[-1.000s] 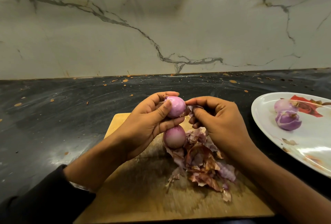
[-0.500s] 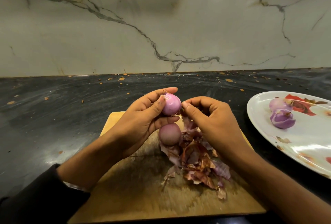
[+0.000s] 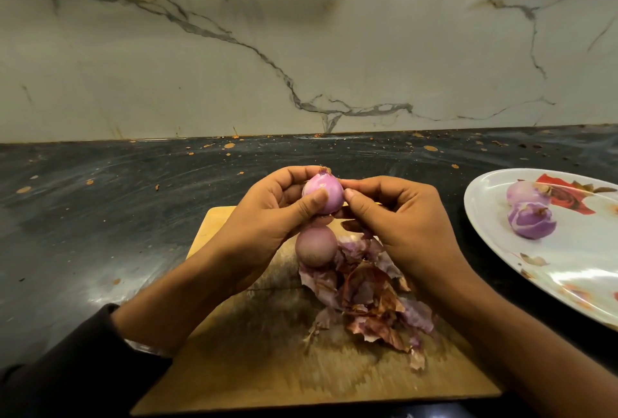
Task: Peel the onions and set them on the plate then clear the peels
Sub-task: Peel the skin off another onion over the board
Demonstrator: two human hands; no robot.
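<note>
We are mid-peel: our left hand [image 3: 267, 217] grips the onion [image 3: 322, 195] above the board [image 3: 234, 367] while our right hand [image 3: 394, 217] pinches at its skin, next stripping it toward the plate [image 3: 568, 284].

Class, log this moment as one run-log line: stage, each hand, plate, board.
stage: peeling | left hand: grips held onion | right hand: pinches its side | plate: two peeled onions | board: one onion, peels

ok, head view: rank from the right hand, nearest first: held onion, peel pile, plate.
From the right hand:
1. Held onion, at its fingertips, left of it.
2. Peel pile, on the board just below it.
3. Plate, far right.
</note>
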